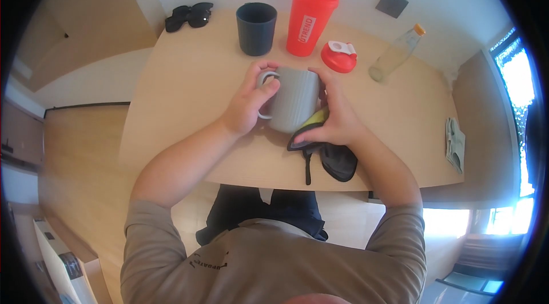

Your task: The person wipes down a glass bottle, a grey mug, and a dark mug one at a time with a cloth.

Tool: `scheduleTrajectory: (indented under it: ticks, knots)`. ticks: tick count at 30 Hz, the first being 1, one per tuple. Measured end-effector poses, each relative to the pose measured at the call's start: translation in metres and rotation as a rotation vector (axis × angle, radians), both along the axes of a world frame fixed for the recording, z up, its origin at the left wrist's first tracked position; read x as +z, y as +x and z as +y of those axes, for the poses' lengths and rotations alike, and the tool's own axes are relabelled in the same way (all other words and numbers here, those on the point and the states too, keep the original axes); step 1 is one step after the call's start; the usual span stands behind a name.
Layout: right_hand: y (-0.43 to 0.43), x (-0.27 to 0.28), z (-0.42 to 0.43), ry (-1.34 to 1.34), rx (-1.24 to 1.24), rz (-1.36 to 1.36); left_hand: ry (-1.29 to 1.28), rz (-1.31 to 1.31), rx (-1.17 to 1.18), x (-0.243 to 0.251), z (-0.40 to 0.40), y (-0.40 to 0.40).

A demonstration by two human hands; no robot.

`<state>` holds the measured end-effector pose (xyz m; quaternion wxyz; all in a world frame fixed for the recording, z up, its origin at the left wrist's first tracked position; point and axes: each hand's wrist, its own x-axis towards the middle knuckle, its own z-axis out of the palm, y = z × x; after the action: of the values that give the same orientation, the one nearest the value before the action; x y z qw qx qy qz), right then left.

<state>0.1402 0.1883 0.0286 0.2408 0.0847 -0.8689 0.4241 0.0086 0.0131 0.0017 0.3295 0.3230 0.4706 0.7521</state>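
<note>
A grey ribbed mug (294,98) is held between my two hands above the table, its handle turned to the left. My left hand (253,100) grips it at the handle, thumb over the handle's top. In my right hand (336,111) is a folded cloth (339,161), dark grey with a black border and a yellow-green face. The cloth presses against the mug's lower right side, and a black loop hangs from it. Fingers of my right hand reach behind the mug's far side, where they are partly hidden.
Behind the mug stand a dark blue mug (256,29) and a red tumbler (309,19). Its red lid with a white flap (339,56) lies beside it. Farther right is a clear bottle with an orange cap (396,55). Sunglasses (188,17) rest at the back left, folded paper (454,145) at the right edge.
</note>
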Motion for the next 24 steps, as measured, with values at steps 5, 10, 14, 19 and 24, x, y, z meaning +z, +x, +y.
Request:
scheduleTrajectory:
  ticks: [5,10,14,19,24]
  knots:
    - [-0.006,-0.015,0.016,-0.402,-0.069,-0.105,-0.033,-0.024,-0.066,-0.001,0.002,0.003]
    - [-0.007,-0.018,0.021,-0.386,-0.115,-0.112,-0.118,-0.013,-0.083,0.003,-0.002,0.004]
    - [0.003,0.003,0.014,-0.041,0.037,-0.096,-0.057,-0.138,-0.065,0.001,-0.001,0.001]
    - [0.001,0.000,0.007,0.035,0.029,-0.030,-0.040,-0.161,-0.025,0.002,0.000,0.001]
    - [-0.004,-0.017,0.022,-0.460,0.056,-0.096,-0.076,-0.112,-0.087,0.002,0.002,0.004]
